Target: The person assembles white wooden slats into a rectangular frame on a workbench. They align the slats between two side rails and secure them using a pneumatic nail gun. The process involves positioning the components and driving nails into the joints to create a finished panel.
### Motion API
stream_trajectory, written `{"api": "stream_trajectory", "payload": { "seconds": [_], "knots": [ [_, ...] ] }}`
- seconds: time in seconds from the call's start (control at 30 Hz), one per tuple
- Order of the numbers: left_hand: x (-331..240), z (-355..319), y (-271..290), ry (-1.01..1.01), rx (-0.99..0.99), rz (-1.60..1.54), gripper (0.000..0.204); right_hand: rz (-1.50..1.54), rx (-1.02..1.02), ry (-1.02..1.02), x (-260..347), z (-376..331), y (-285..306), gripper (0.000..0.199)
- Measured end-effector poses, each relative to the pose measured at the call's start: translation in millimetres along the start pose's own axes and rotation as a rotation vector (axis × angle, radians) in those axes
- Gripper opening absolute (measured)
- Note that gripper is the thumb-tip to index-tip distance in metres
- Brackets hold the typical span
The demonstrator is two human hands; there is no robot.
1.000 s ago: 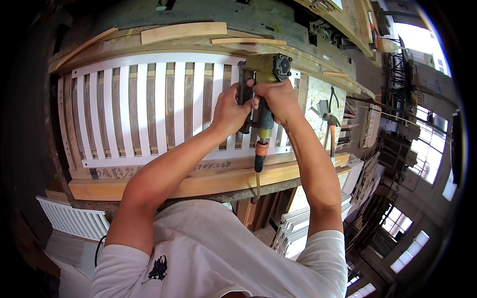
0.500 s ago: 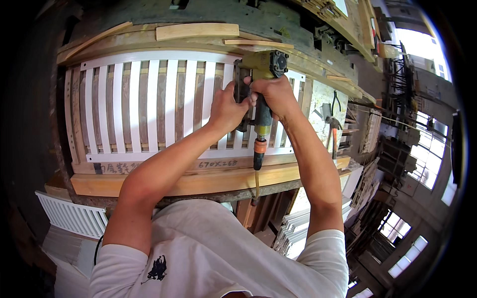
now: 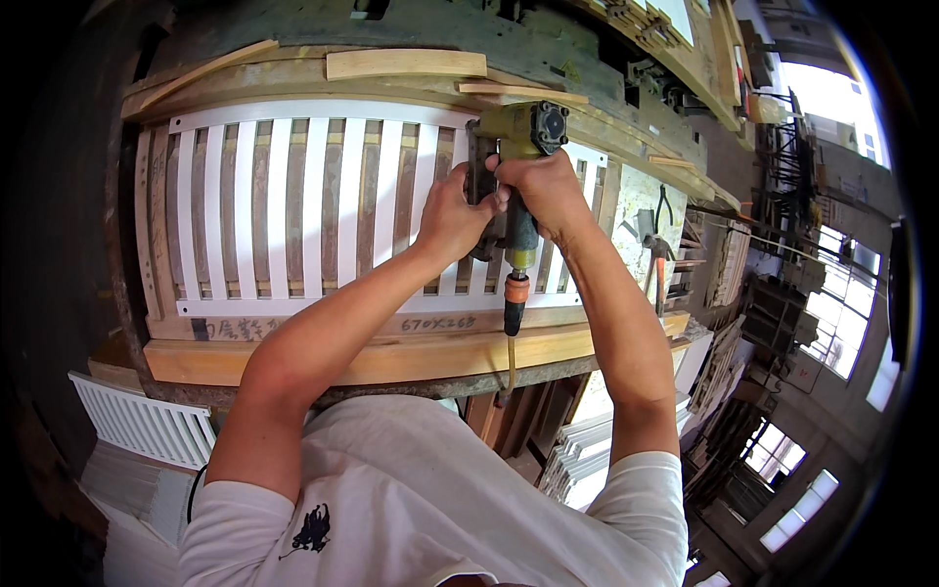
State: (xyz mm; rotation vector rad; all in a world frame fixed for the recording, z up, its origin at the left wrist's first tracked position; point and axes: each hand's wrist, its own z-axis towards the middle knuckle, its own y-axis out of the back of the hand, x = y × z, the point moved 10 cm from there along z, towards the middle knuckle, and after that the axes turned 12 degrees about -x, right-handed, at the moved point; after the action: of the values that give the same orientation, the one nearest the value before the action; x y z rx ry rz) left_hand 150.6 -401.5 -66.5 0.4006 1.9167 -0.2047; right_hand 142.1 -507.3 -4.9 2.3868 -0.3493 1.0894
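Note:
A white slatted panel (image 3: 314,210) lies flat inside a wooden frame on the bench. Above its right part is an olive and black pneumatic nail gun (image 3: 519,230), upright in my hands, with an orange hose coupling at its near end. My right hand (image 3: 544,191) is closed around the gun's handle, fingers wrapped. My left hand (image 3: 456,217) grips the gun's dark magazine from the left, thumb toward the right hand. The gun's head covers part of the panel's far rail, and its tip is hidden.
An air hose (image 3: 511,364) hangs over the bench's near edge. A hammer (image 3: 659,256) and pliers (image 3: 665,210) lie to the right. Loose wood strips (image 3: 406,65) rest along the far side. Another white slatted panel (image 3: 142,419) stands at lower left.
The panel and bench appear slightly further right in the picture. The nail gun, gripped by both hands throughout, sits a little further left over the panel.

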Motion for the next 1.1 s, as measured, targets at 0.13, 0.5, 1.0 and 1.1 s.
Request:
{"api": "stream_trajectory", "payload": {
  "seconds": [0.13,0.5,1.0,1.1],
  "knots": [
    [-3,1,15,-0.044,-0.022,0.06,0.033,0.088,0.021,-0.027,2,-5,-13,0.018],
    [-1,3,42,-0.062,-0.069,-0.018,0.026,0.004,0.057,-0.005,15,-9,-43,0.016],
    [-7,-1,84,-0.024,-0.115,0.017,0.028,0.075,0.079,0.0,32,-21,-81,0.006],
    [-7,-1,85,-0.035,-0.118,-0.031,0.027,0.002,0.091,0.017,31,-19,-83,0.006]
  ]
}}
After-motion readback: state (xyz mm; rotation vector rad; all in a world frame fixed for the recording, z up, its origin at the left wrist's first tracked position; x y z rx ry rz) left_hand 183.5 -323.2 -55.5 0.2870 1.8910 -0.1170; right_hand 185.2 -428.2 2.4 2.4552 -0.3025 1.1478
